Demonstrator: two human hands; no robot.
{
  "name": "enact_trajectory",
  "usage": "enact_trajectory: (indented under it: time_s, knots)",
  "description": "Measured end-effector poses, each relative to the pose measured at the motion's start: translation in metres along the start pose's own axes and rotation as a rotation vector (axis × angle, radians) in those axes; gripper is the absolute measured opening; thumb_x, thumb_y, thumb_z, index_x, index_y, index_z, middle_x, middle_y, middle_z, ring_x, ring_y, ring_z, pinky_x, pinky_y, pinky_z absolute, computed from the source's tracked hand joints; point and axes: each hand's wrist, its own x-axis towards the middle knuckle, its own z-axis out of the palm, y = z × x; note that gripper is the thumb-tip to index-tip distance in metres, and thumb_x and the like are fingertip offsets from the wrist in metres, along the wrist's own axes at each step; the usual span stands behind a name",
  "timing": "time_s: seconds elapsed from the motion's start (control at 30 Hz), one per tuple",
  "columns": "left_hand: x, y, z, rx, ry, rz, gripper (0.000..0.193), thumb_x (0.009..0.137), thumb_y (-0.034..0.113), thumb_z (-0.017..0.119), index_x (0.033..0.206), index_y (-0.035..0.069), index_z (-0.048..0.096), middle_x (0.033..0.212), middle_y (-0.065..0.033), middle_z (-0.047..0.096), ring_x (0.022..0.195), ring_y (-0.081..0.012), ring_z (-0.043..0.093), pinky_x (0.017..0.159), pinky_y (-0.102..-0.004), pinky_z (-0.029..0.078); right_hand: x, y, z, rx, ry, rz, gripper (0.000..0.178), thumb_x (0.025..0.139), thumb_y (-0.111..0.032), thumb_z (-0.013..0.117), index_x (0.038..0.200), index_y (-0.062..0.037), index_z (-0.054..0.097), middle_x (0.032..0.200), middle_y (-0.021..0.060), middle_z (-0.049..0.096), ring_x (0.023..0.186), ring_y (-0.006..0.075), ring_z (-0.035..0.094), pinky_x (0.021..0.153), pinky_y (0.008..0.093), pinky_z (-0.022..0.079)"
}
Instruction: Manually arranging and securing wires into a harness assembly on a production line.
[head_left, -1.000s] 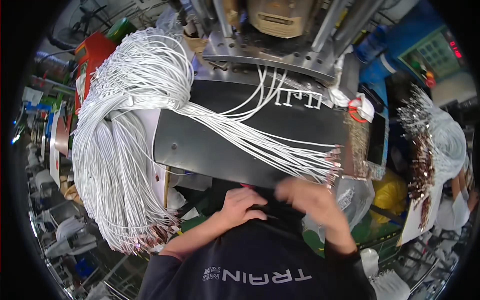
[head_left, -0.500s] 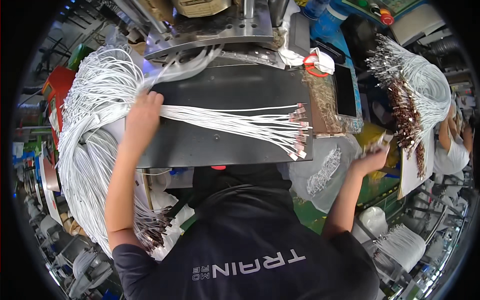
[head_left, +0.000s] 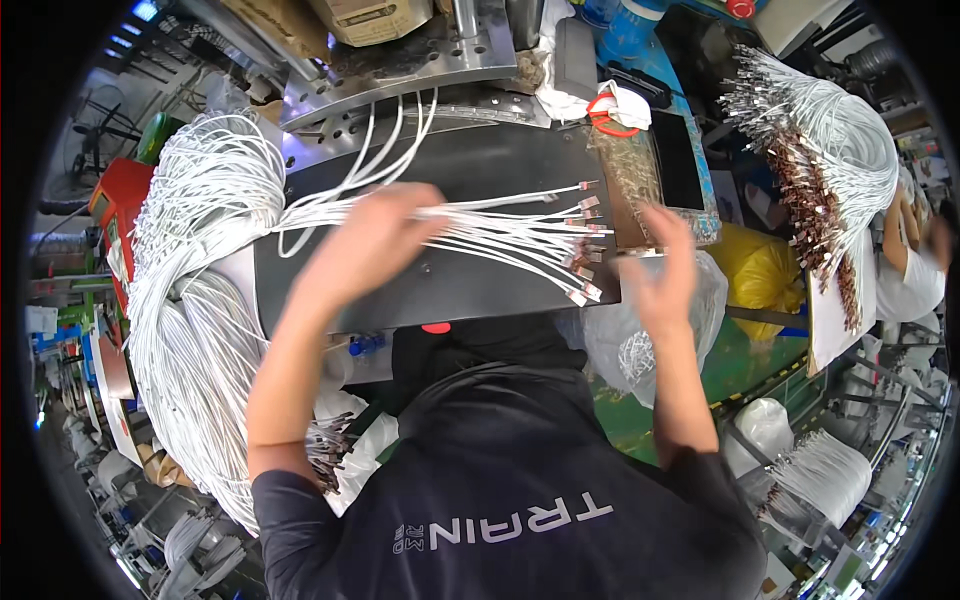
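A bunch of white cables [head_left: 490, 228] with small connectors at the right ends lies across the black work surface [head_left: 480, 155]. My left hand [head_left: 385, 235], slightly blurred, is closed around the middle of this bunch. Left of it, the cables run back into a large tied mass of white cables [head_left: 205, 190] that hangs over the table's left side. Beyond the connector ends, at the table's right edge, my right hand [head_left: 662, 270] is raised with fingers apart and nothing in it.
A metal press base [head_left: 400, 75] stands at the far edge, with several cables reaching toward it. Red-handled scissors [head_left: 608, 112] and a dark flat screen [head_left: 678, 160] lie right. A clear bag [head_left: 690, 320] of small white pieces hangs below. More bundled cables [head_left: 835, 150] are farther right.
My left hand has slid right along the cables. The right hand came back leftward from the far right and now shows nothing in it. Several cables now stand arched toward the press.
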Motion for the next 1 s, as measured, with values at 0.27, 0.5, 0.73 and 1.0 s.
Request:
enact_trajectory:
  time_s: [0.27, 0.5, 0.73, 1.0]
  knots:
    - [-0.01, -0.041, -0.015, -0.158, 0.031, -0.246, 0.021, 0.101, 0.02, 0.062, 0.101, 0.0, 0.065, 0.076, -0.0104, 0.062, 0.073, -0.019, 0.06, 0.071, -0.032, 0.048, 0.118, -0.067, 0.042, -0.521, -0.754, -0.183, 0.048, 0.085, -0.028, 0.076, 0.128, -0.0091, 0.064, 0.126, 0.011, 0.066, 0.115, 0.0301, 0.064, 0.097, 0.0473, 0.049]
    - [-0.016, -0.067, -0.021, -0.165, 0.208, -0.419, 0.023, 0.099, 0.025, 0.063, 0.099, 0.002, 0.067, 0.079, -0.0144, 0.066, 0.075, -0.0312, 0.064, 0.069, -0.0391, 0.049, 0.085, -0.028, 0.107, -0.035, -0.533, -0.157, 0.028, 0.094, -0.023, 0.065, 0.118, -0.0083, 0.065, 0.094, 0.0129, 0.07, 0.088, 0.0359, 0.069, 0.076, 0.0477, 0.053]
    - [0.003, -0.032, 0.011, 0.035, 0.246, -0.162, 0.027, 0.098, 0.031, 0.065, 0.097, 0.004, 0.069, 0.08, -0.016, 0.067, 0.074, -0.0322, 0.067, 0.066, -0.041, 0.05, 0.085, -0.047, 0.102, -0.093, -0.514, -0.239, 0.024, 0.094, -0.017, 0.063, 0.116, -0.0091, 0.064, 0.099, 0.0138, 0.07, 0.095, 0.0358, 0.068, 0.082, 0.0488, 0.053]
    - [-0.008, 0.005, 0.003, -0.64, -0.237, -0.467, 0.036, 0.103, 0.039, 0.059, 0.106, 0.005, 0.07, 0.081, -0.0085, 0.07, 0.071, -0.0233, 0.067, 0.061, -0.0367, 0.049, 0.094, -0.039, 0.076, -0.29, -0.45, -0.443, 0.026, 0.089, -0.012, 0.065, 0.116, -0.0112, 0.067, 0.107, 0.01, 0.07, 0.103, 0.0301, 0.066, 0.088, 0.0419, 0.053]
